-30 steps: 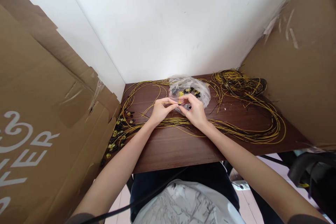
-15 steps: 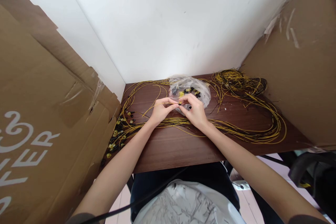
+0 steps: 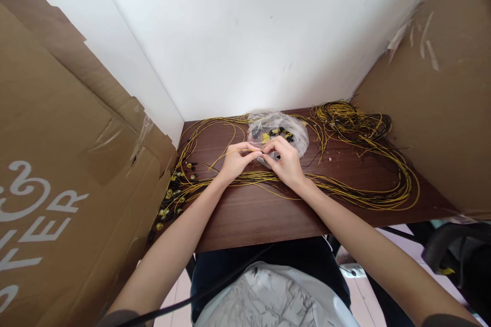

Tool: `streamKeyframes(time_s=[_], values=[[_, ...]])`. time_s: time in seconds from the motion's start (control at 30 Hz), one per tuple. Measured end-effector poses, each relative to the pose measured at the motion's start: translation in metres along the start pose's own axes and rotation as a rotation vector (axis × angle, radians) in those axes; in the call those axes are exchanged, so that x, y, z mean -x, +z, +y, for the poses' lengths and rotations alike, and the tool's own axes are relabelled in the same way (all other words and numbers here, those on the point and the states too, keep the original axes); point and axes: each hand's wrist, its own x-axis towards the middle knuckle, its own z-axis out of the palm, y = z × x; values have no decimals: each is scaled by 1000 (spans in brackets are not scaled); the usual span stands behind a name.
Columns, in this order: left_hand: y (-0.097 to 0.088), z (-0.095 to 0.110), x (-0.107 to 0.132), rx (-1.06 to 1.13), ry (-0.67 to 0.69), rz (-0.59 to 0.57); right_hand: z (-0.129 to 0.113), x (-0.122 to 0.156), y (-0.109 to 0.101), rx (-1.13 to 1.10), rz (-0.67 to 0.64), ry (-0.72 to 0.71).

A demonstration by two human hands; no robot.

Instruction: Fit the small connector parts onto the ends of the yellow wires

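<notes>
My left hand (image 3: 238, 162) pinches a thin yellow wire (image 3: 223, 154) close to its end, over the middle of the table. Fingertips of my right hand (image 3: 284, 161) meet those of the left, closed on a small dark piece (image 3: 262, 152) mostly hidden between them; it looks like a connector. Just behind both hands lies a clear plastic bag (image 3: 299, 130) holding several yellow and black connectors (image 3: 286, 134). Beneath my wrists a bundle of yellow and black wires (image 3: 261, 179) runs across the table.
The brown table (image 3: 245, 225) meets a white wall (image 3: 245, 36). Cardboard (image 3: 76, 127) stands at the left, more cardboard (image 3: 437, 112) at the right. A tangled wire coil (image 3: 345, 120) lies back right; wire ends with yellow-and-black connectors (image 3: 164, 212) gather at the left edge.
My hands stay in nearly the same place. A yellow bit visible between the fingertips before is now covered, and the right fingers have shifted slightly around the small piece.
</notes>
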Motion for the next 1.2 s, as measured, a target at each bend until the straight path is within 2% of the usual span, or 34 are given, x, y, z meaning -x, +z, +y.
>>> streamKeyframes(time_s=[0.3,0.83,1.1,1.2], values=[[1,-2,0,-13,0,25,-3,-1,-1,19,12,44],[3,0,0,33,-33,87,-4,-3,-1,8,49,38],[4,3,1,75,-62,108,-1,-4,2,-63,80,35],[4,3,0,76,-69,120,-2,-10,1,-92,7,63]])
